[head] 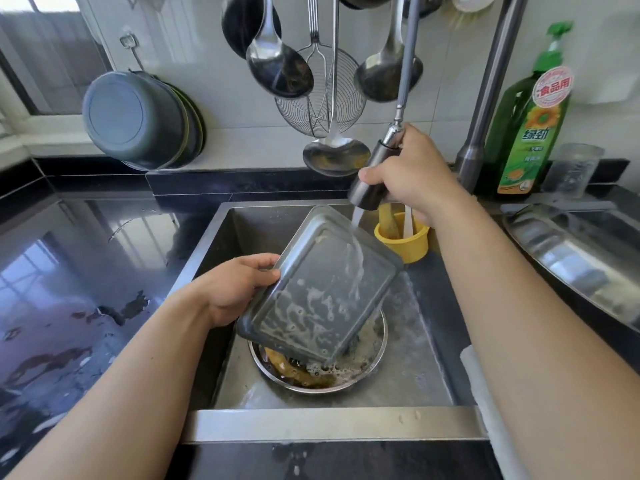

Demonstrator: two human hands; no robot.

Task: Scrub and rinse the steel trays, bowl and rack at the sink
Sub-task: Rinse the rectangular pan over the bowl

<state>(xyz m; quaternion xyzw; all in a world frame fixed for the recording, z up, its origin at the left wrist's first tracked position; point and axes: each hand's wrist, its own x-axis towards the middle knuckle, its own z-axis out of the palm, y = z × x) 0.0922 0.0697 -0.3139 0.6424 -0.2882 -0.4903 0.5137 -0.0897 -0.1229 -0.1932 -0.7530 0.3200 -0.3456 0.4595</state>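
Steel sink (429,341), tilted tray (318,289) over bowl (360,372)

Two bare forearms are seen, with no sleeves, watch, rings or gloves worn. The left hand (235,289) and right hand (412,171) are uncovered to the fingertips.

This is a home kitchen. A steel sink (426,327) is set into a glossy black stone counter (86,271), with a pull-out tap sprayer (375,178) above it. On the tiled wall behind hang ladles (277,64) and a wire skimmer (320,105), and nested basins (138,119) hang at the left (by a window). A green bottle of dish soap (533,133) stands at the counter's back right corner.
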